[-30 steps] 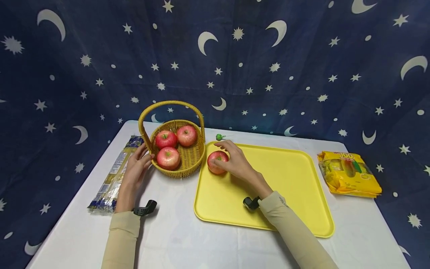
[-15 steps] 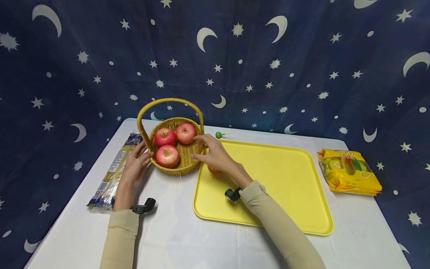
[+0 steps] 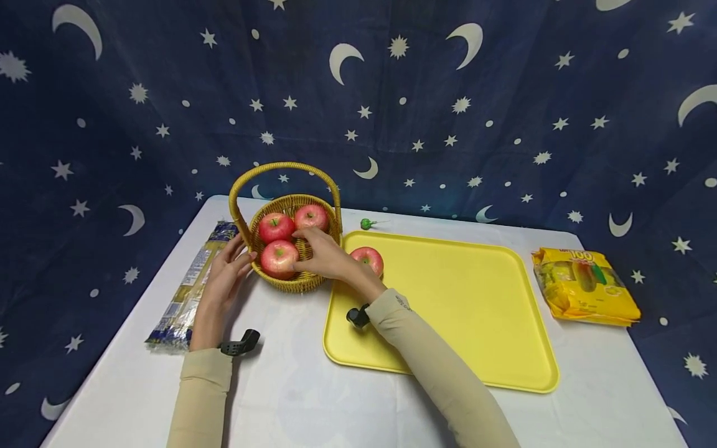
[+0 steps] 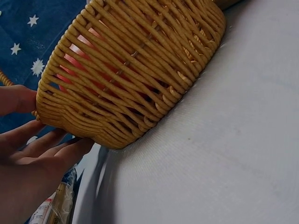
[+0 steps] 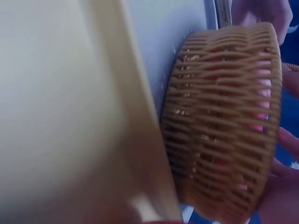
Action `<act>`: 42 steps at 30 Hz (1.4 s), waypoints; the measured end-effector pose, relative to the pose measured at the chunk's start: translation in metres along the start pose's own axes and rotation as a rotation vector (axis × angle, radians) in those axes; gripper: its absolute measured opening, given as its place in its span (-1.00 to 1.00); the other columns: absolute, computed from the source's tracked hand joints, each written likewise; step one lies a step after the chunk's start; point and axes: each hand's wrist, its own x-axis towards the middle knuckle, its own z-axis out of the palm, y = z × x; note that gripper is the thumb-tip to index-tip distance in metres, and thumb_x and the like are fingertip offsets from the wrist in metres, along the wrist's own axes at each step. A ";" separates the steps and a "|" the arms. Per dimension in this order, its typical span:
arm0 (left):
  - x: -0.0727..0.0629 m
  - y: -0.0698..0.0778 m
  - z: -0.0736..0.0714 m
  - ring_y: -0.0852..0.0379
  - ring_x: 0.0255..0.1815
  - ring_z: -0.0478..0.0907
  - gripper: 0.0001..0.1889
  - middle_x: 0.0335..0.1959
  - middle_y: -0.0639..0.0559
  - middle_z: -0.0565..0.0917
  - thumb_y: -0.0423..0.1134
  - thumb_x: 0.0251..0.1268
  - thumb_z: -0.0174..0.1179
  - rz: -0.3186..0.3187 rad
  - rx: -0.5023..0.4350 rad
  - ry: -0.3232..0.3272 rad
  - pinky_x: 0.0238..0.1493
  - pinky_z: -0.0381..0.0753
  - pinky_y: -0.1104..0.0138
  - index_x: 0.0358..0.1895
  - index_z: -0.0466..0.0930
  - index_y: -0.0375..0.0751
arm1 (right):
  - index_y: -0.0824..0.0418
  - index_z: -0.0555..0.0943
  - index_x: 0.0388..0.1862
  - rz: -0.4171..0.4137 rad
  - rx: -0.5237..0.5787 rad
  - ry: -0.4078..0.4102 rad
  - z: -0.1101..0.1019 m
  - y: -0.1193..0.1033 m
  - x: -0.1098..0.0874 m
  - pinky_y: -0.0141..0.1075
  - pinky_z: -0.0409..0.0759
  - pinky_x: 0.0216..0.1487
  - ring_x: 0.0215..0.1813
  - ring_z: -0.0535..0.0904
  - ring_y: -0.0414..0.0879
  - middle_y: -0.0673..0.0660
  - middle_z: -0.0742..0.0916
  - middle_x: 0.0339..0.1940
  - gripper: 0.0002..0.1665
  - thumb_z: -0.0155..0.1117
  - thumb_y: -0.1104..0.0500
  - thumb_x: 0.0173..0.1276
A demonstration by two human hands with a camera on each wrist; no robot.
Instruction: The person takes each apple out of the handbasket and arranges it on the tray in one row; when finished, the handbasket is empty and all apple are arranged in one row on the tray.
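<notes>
My left hand (image 3: 223,281) holds the left side of the wicker basket (image 3: 305,283), thumb at the rim by the handle's foot. In the left wrist view its fingers (image 4: 70,151) lie against the outer wall. Three red apples sit inside: a front apple (image 3: 277,258), a back-left apple (image 3: 276,228) and a back-right apple (image 3: 311,216). My right hand (image 3: 330,256) reaches over the right rim, thumb and fingers spread at the right edge of the front apple. Another apple (image 3: 370,256) lies on the yellow tray (image 3: 448,305), partly behind the right wrist.
A clear packet with blue ends (image 3: 187,289) lies left of the basket. On the right is a yellow snack bag (image 3: 585,286). A small green object (image 3: 366,224) sits behind the tray. A dark starry cloth (image 3: 403,112) hangs behind the white table (image 3: 291,379).
My right hand has left the apple on the tray and moved left into the basket, up to the front apple. My left hand stays on the basket.
</notes>
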 end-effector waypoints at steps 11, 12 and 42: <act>-0.003 -0.002 -0.002 -0.11 0.64 0.12 -0.24 0.70 -0.15 0.02 -0.42 0.53 0.04 0.022 -0.020 -0.001 0.21 0.55 0.57 0.69 -0.05 -0.10 | 0.21 0.32 0.54 0.036 -0.070 -0.086 0.011 -0.014 0.015 -0.21 0.38 0.54 0.48 0.42 0.02 0.15 0.56 0.44 -0.04 0.51 -0.06 0.27; -0.004 -0.003 -0.002 -0.11 0.64 0.12 -0.24 0.70 -0.15 0.02 -0.42 0.53 0.04 0.022 -0.019 -0.002 0.20 0.55 0.58 0.69 -0.05 -0.09 | 0.20 0.31 0.55 0.042 -0.077 -0.095 0.012 -0.015 0.016 -0.21 0.39 0.53 0.48 0.42 0.02 0.15 0.56 0.43 -0.03 0.52 -0.08 0.27; -0.002 -0.004 -0.002 -0.07 0.64 0.11 -0.25 0.71 -0.15 -0.02 -0.40 0.56 0.03 0.036 -0.005 -0.049 0.42 0.43 0.44 0.69 -0.07 -0.11 | 0.13 0.37 0.52 -0.022 -0.029 0.023 0.002 -0.015 0.001 -0.21 0.46 0.46 0.42 0.47 -0.01 0.08 0.59 0.40 0.01 0.60 -0.05 0.12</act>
